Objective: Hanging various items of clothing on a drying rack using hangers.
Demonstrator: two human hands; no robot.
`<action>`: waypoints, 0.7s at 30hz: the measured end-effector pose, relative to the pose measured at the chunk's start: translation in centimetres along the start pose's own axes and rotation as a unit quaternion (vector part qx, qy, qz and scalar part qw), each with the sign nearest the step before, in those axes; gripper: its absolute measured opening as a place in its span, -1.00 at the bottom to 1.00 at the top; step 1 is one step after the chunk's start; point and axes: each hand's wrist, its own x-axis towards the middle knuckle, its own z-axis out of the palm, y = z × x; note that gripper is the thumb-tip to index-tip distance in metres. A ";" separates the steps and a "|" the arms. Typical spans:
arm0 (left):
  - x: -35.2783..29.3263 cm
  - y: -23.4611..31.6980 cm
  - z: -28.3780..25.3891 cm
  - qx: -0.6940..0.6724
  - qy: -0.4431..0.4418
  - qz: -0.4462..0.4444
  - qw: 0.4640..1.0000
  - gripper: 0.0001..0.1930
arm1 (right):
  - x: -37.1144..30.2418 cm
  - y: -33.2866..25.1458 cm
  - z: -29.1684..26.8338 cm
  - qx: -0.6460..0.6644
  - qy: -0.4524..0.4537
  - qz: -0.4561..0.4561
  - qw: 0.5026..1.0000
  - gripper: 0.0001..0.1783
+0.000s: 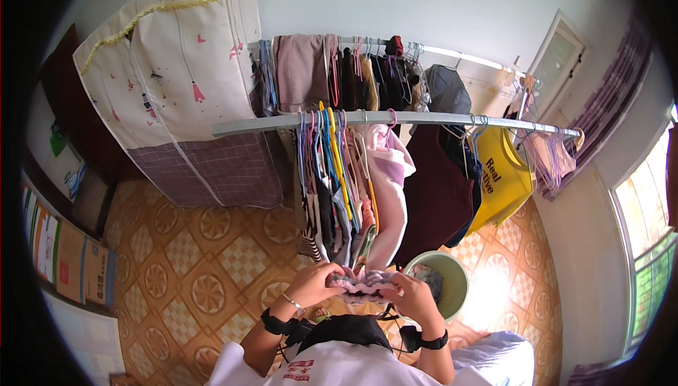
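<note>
In front of my body, a small pink-and-grey garment (361, 284) with a wavy, gathered edge is stretched sideways between both hands. My left hand (311, 290) grips its left end, with the thumb on top. At the other end my right hand (415, 295) pinches the cloth between thumb and fingers. What kind of garment it is, I cannot make out. Just beyond the hands hang clothes on a near metal rail (438, 119). Among them are a pale pink garment (387, 195) and several narrow pieces on blue and yellow hangers (333, 153).
A pale green bucket (458, 294) holding cloth stands on the tiled floor beside my right hand. Farther along the rail hang a dark maroon garment (434, 188) and a yellow top (503, 177). Cardboard boxes (70, 255) line the left; a fabric-covered wardrobe (183, 89) stands behind.
</note>
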 end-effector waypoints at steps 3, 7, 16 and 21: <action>0.6 -0.3 0.2 -0.008 -0.054 0.058 0.997 -0.63 | -1.5 0.5 0.0 -0.015 0.021 0.059 0.998 -0.75; 0.7 -0.4 1.4 0.004 -0.050 0.086 0.995 -0.64 | -2.8 1.5 -0.5 -0.062 0.086 0.121 0.987 -0.76; 0.5 1.4 1.2 0.024 0.017 0.061 0.998 -0.50 | -3.9 3.0 -2.2 -0.111 0.099 0.098 0.984 -0.70; 6.0 2.0 0.1 0.052 0.013 -0.012 0.999 -0.31 | -5.5 3.1 -2.8 -0.077 0.106 0.088 0.988 -0.69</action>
